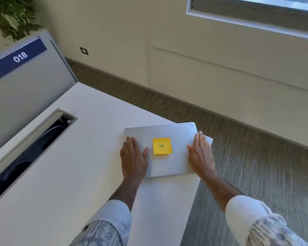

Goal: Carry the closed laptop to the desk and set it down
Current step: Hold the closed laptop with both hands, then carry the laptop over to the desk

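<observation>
**Already down: laptop on the desk corner**

The closed silver laptop (pixel 167 162) lies flat at the white desk (pixel 64 174) corner, its far right corner apparently overhanging the edge. A yellow sticky note (pixel 162 145) sits on the lid. The left hand (pixel 133 157) and right hand (pixel 201 153) rest flat and spread on it, gripping nothing.

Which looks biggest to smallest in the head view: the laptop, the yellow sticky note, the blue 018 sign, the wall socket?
1. laptop
2. blue 018 sign, though it stands farther from the camera, so this is only apparent size
3. yellow sticky note
4. wall socket
</observation>
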Available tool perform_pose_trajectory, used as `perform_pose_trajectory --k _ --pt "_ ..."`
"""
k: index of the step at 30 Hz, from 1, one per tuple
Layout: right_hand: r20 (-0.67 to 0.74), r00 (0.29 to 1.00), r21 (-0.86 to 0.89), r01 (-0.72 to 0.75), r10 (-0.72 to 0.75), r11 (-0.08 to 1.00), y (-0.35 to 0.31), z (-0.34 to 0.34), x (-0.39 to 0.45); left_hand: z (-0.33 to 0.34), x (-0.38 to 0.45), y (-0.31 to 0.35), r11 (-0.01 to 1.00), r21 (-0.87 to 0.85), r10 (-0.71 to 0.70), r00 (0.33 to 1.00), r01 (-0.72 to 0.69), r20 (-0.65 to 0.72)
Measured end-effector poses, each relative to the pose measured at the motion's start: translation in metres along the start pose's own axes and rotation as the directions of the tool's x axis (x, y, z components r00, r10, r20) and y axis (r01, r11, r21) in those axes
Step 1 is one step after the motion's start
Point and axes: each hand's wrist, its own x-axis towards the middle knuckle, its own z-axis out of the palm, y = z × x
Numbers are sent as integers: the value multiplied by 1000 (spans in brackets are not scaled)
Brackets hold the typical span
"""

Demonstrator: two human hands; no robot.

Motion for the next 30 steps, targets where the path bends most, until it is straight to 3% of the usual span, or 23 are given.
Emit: perform_pose_trajectory --k 5,12,18,30 --pt "-105 988 73 -109 116 991 -2 -3 11 -2 12 1 986 32 -166 986 166 -6" --pt "-72 956 213 -263 283 941 -9 -3 23 -3 12 9 912 -66 -403 914 406 52" --pt "-47 934 275 -329 354 904 -15 -5 29 -6 32 16 772 -222 -583 802 596 128" --pt "-74 968 431 -185 239 883 -46 6 7 -30 -1 -31 531 -521 -688 699 668 195"
